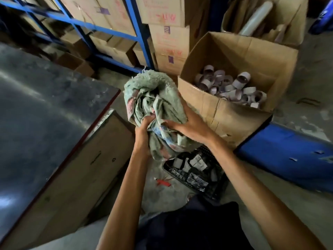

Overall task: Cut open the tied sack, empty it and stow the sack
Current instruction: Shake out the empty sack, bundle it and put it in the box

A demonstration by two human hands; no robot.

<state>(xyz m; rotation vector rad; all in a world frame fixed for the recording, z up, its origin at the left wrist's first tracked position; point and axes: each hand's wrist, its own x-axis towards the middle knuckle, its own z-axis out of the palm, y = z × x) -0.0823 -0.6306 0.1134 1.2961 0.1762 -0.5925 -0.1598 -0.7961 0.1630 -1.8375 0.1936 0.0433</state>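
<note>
A limp, crumpled pale-green woven sack [155, 98] with faded pink print is bunched up in front of me, above the floor. My left hand [144, 129] grips its folds from the lower left. My right hand [187, 125] grips the bundle from the right, fingers curled into the fabric. The sack's frayed end points up and away. To its right stands an open cardboard box [227, 114] holding several short cardboard tape cores [232, 87].
A dark table top [45, 114] fills the left. Blue shelving [138, 33] with stacked cartons stands behind. A black crate [196, 174] of scraps sits on the floor below my hands, a red cutter [163, 182] beside it, a blue object [288, 156] at right.
</note>
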